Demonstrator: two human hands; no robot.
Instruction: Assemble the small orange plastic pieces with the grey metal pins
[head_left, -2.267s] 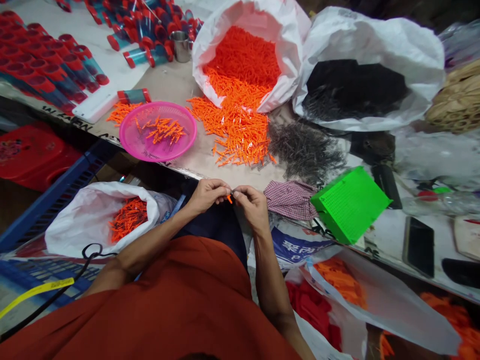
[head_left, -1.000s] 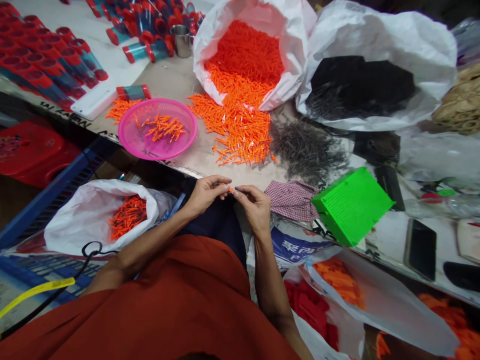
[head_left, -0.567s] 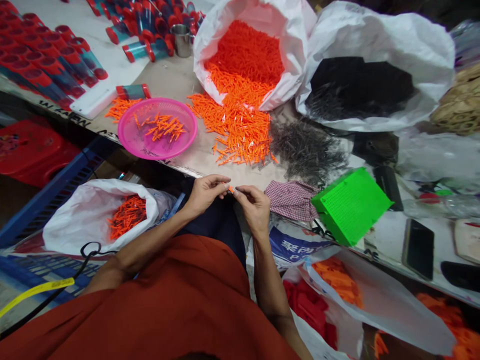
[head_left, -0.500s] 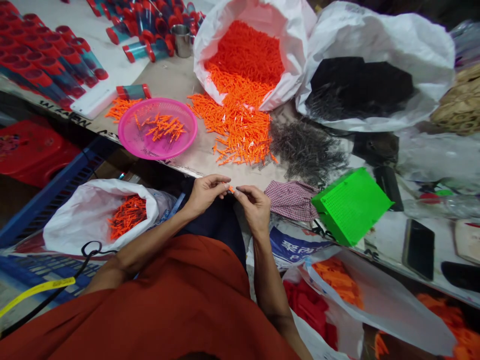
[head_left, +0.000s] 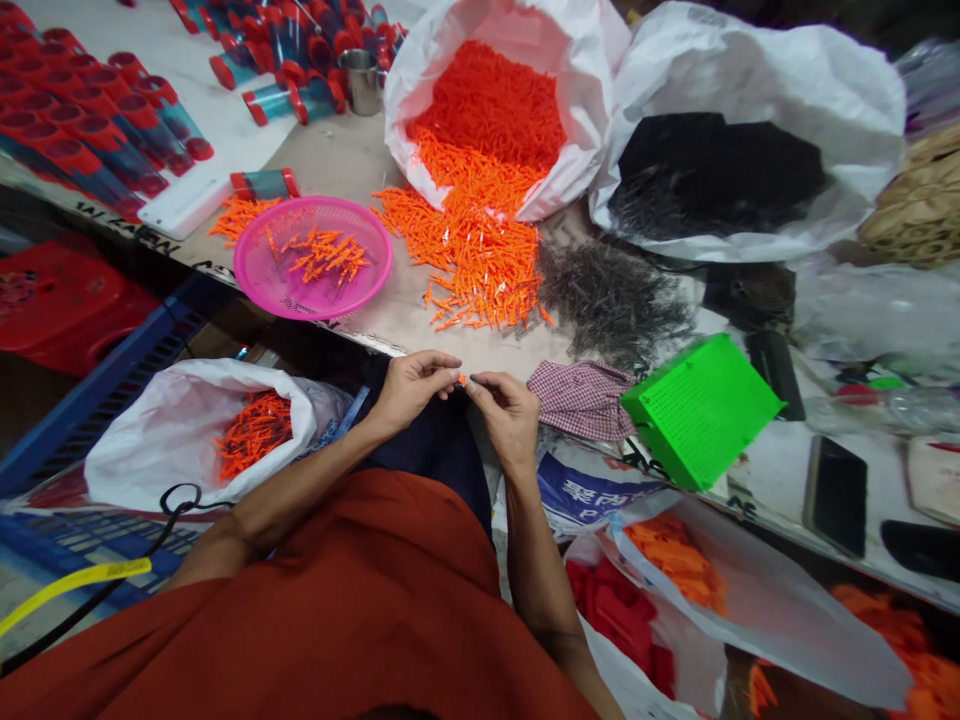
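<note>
My left hand (head_left: 411, 388) and my right hand (head_left: 508, 413) meet at the table's near edge, fingertips pinched together on one small orange plastic piece (head_left: 463, 379). Whether the right fingers also hold a thin dark metal piece I cannot make out. Just beyond the hands lies a spill of orange pieces (head_left: 472, 255) from a white bag (head_left: 501, 100). To its right is a heap of dark metal pins (head_left: 611, 300). A pink basket (head_left: 313, 258) with some orange pieces sits to the left.
A white bag of orange pieces (head_left: 196, 432) hangs below the table at left. A checked cloth (head_left: 581, 398) and green basket (head_left: 699, 408) lie right of my hands. Behind are a white bag of dark pins (head_left: 742, 150), red-capped tubes (head_left: 90, 120), a steel cup (head_left: 361, 82). A phone (head_left: 834, 494) lies far right.
Both hands have stayed pinched on the orange piece at the table edge, shifting only slightly up. Nothing else moved.
</note>
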